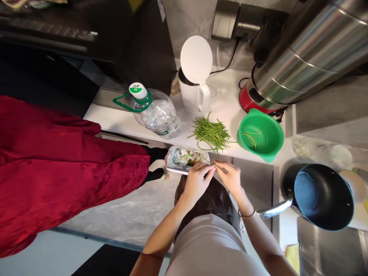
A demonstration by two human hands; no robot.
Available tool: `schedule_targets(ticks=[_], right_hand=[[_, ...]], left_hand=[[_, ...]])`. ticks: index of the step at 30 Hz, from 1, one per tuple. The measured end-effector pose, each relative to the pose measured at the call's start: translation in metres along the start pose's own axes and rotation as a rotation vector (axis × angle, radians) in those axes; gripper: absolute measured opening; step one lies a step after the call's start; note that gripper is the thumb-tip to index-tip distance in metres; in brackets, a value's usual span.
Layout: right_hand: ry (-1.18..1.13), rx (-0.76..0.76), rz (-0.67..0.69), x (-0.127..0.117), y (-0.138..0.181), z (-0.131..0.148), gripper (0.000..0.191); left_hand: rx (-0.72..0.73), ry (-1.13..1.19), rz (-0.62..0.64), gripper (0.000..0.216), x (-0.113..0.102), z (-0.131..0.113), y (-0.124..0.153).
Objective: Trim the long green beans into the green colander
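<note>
Left hand: fingertips pinched together; anything held is too small to tell.
Right hand: likewise pinched, meeting the left.
Slender green stems: heaped, 12 o'clock from hands.

Place: kitchen | signs: green colander, black pan, white jug | dim black unit, perhaps an oven

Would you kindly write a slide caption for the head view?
Left hand and right hand close together, near green stems and a green colander on a white counter.
</note>
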State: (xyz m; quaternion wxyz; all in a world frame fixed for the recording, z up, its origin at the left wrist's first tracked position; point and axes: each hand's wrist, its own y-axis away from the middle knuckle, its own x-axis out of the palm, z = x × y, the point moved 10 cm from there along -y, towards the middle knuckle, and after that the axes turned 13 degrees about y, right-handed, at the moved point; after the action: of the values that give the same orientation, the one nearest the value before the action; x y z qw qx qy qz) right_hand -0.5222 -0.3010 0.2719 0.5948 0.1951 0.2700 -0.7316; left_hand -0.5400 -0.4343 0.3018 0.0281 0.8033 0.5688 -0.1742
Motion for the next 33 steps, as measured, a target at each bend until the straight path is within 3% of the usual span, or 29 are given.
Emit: schedule_targets(ticks=[6,14,19,26,29,33], right_hand=[[-0.009,0.055,0.009,-0.001,0.003,-0.003,0.018],[-0.066,0.060,0.024,0.000,0.006,-0.002,0.017],[-0.272,0.273,-0.004,-0.002,0.009,-0.025,0.008],[-0.582,0.481,-0.294,-0.036,0.009,-0.075,0.016],[-0.612,0.491,-0.365,-0.051,0.008,-0.088,0.017],[-0.607,0.489,-0.372,-0.055,0.006,-0.091,0.017]], left_hand=[[0.007,-0.026,-0.001,0.016,0.001,-0.003,-0.001],[-0.158,0.125,-0.006,0.013,-0.005,0.019,-0.004],[-0.348,0.238,-0.182,0.015,-0.038,0.071,0.002],[-0.518,-0.008,-0.411,0.023,-0.108,0.165,0.036],[-0.581,-0.190,-0.368,0.021,-0.118,0.192,0.047],[-0.673,-0.360,-0.163,0.027,-0.096,0.206,0.049]])
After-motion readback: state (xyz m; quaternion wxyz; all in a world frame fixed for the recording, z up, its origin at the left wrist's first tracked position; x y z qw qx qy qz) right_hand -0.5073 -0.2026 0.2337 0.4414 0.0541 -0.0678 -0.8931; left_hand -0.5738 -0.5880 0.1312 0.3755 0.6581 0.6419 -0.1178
